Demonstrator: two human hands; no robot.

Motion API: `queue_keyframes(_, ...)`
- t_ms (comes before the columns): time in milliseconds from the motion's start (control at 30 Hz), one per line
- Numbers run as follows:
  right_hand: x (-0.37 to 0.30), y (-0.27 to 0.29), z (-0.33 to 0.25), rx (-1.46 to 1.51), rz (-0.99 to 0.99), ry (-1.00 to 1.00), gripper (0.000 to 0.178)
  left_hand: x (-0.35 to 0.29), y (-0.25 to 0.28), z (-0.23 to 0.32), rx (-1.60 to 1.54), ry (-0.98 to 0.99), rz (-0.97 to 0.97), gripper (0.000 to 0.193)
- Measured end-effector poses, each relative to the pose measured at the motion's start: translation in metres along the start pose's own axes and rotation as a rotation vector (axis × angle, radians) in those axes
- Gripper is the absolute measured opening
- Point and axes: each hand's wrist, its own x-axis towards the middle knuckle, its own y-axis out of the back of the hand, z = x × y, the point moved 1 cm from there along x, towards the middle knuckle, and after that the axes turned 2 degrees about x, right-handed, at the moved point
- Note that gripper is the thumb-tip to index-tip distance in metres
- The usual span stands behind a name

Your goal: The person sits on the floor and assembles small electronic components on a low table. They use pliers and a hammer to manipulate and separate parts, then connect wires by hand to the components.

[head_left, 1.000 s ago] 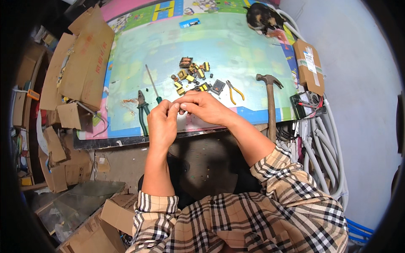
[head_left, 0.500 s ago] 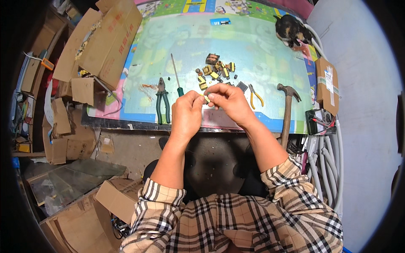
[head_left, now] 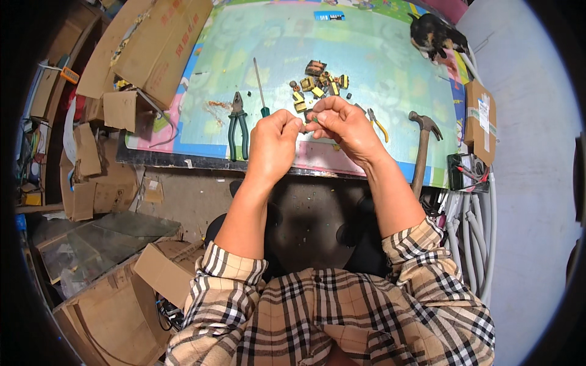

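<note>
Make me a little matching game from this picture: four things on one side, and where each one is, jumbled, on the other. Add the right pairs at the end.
Things:
1. Claw hammer
2. Combination pliers
3. Cluster of small transformers
4. Cat

Places:
A. At the far right corner of the table
B. On the table, just beyond both hands
C. To the right of the right hand, its handle toward the near edge
D. To the left of the left hand, dark green grips toward the person

Right pairs: 1-C, 2-D, 3-B, 4-A
</note>
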Motion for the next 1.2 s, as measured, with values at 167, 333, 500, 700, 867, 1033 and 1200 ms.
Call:
queue_keyframes(167, -0.001, 0.001, 0.000, 0.011, -0.056, -0.016, 0.019, 0.000, 0.003, 0.002, 0.063, 0.035, 0.030, 0.018)
queue_keyframes(333, -0.003, -0.003, -0.002, -0.037, -0.105, -0.023, 0.016, 0.000, 0.005, 0.004, 0.080, 0.020, 0.035, 0.018)
queue_keyframes(500, 0.001, 0.003, 0.003, -0.137, -0.060, 0.008, 0.017, -0.003, 0.001, 0.009, 0.084, -0.045, 0.014, 0.018)
queue_keyframes(700, 0.001, 0.003, 0.000, -0.049, 0.062, -0.027, 0.018, -0.006, -0.001, 0.013, 0.138, 0.021, -0.010, 0.017)
queue_keyframes(867, 0.003, 0.012, -0.003, -0.030, 0.042, -0.043, 0.020, -0.004, 0.003, 0.010, 0.117, -0.013, 0.042, 0.017)
queue_keyframes(1033, 0.002, 0.005, 0.000, 0.091, 0.004, -0.127, 0.025, -0.005, 0.003, 0.014, 0.135, -0.010, 0.010, 0.017)
queue_keyframes(1200, -0.001, 0.002, -0.004, -0.191, 0.107, -0.245, 0.025, -0.006, 0.001, 0.016, 0.146, -0.011, -0.010, 0.018)
